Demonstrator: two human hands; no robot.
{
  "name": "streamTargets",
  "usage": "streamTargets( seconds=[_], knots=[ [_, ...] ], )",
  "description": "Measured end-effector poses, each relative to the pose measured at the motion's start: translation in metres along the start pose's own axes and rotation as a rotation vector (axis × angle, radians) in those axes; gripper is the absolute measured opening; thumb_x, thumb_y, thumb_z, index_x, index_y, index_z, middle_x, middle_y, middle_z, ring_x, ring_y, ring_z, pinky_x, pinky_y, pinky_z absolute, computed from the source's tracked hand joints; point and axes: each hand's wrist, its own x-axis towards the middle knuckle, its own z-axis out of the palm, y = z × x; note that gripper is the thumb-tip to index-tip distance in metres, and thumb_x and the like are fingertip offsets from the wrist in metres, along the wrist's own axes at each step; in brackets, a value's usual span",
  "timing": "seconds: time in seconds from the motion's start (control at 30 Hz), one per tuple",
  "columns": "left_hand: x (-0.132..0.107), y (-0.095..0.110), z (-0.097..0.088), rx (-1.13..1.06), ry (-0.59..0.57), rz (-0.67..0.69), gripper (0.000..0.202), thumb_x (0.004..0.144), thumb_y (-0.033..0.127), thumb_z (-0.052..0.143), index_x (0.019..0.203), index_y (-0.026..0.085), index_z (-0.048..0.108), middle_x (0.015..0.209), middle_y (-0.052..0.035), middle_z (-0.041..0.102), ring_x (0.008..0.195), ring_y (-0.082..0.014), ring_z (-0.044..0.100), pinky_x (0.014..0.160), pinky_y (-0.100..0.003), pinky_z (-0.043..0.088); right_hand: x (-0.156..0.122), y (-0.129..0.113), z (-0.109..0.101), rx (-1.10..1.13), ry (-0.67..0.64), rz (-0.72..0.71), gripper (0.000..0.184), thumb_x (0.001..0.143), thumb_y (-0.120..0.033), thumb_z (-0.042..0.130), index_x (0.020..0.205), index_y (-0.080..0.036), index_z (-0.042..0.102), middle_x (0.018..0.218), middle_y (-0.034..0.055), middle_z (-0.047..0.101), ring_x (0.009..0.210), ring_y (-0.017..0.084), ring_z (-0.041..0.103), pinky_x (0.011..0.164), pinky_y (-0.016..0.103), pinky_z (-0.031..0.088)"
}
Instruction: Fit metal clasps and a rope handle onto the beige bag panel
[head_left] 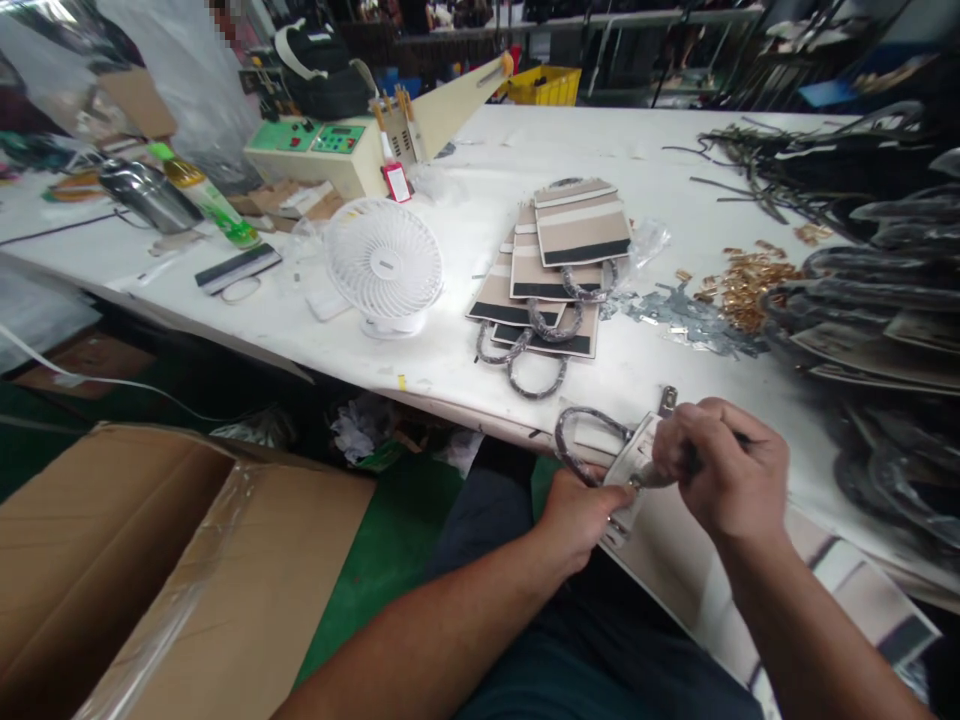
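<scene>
My left hand (581, 512) grips the lower edge of a small striped paper bag (628, 468) at the table's near edge; its dark looped handle (576, 440) sticks out to the left. My right hand (724, 470) is closed over the bag's right side, fingers pinched on a thin dark tool or pin I cannot make out. A small metal tag (667, 400) lies just behind the bag. A stack of the same beige, white and black bags (559, 265) with looped handles lies further back on the white table (465, 350).
A white desk fan (385, 265) stands left of the stack. Gold metal fittings (750, 280) and silvery scraps (686, 318) lie to the right, with dark handles and bags (877, 300) piled beyond. A cream machine (360, 145) stands at the back. An open cardboard box (150, 570) sits on the floor at left.
</scene>
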Motion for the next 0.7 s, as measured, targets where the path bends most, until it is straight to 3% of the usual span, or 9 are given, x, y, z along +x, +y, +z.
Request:
streamTargets(
  seconds=[0.13, 0.33, 0.53, 0.7],
  knots=[
    [0.001, -0.003, 0.000, 0.011, 0.013, 0.013, 0.023, 0.055, 0.027, 0.084, 0.073, 0.013, 0.081, 0.073, -0.0051, 0.074, 0.062, -0.0137, 0.060, 0.061, -0.025, 0.047, 0.006, -0.004, 0.004, 0.083, 0.060, -0.079, 0.042, 0.097, -0.030, 0.081, 0.065, -0.021, 0.057, 0.056, -0.0036, 0.051, 0.044, 0.014, 0.047, 0.042, 0.027, 0.040],
    [-0.002, -0.001, 0.000, -0.040, -0.015, 0.018, 0.023, 0.053, 0.027, 0.083, 0.071, 0.014, 0.079, 0.072, -0.0035, 0.072, 0.062, -0.0133, 0.060, 0.061, -0.025, 0.046, 0.001, -0.001, 0.014, -0.176, -0.053, -0.069, 0.048, 0.104, -0.035, 0.072, 0.062, -0.022, 0.053, 0.054, -0.0022, 0.053, 0.047, 0.014, 0.048, 0.046, 0.029, 0.037],
    [-0.003, -0.001, 0.001, -0.052, -0.011, 0.036, 0.020, 0.053, 0.025, 0.084, 0.068, 0.015, 0.078, 0.071, -0.0035, 0.072, 0.061, -0.0134, 0.059, 0.060, -0.025, 0.045, -0.006, 0.007, 0.007, -0.202, -0.072, -0.086, 0.049, 0.105, -0.038, 0.071, 0.062, -0.023, 0.052, 0.054, -0.0028, 0.052, 0.048, 0.014, 0.047, 0.048, 0.028, 0.038],
    [0.000, -0.006, -0.001, -0.027, 0.002, 0.033, 0.021, 0.055, 0.023, 0.082, 0.073, 0.014, 0.080, 0.073, -0.0045, 0.074, 0.062, -0.0150, 0.061, 0.060, -0.026, 0.047, -0.002, -0.022, 0.011, -0.120, -0.073, -0.138, 0.045, 0.102, -0.029, 0.073, 0.062, -0.022, 0.055, 0.054, -0.0026, 0.053, 0.046, 0.014, 0.048, 0.045, 0.027, 0.039]
  ],
)
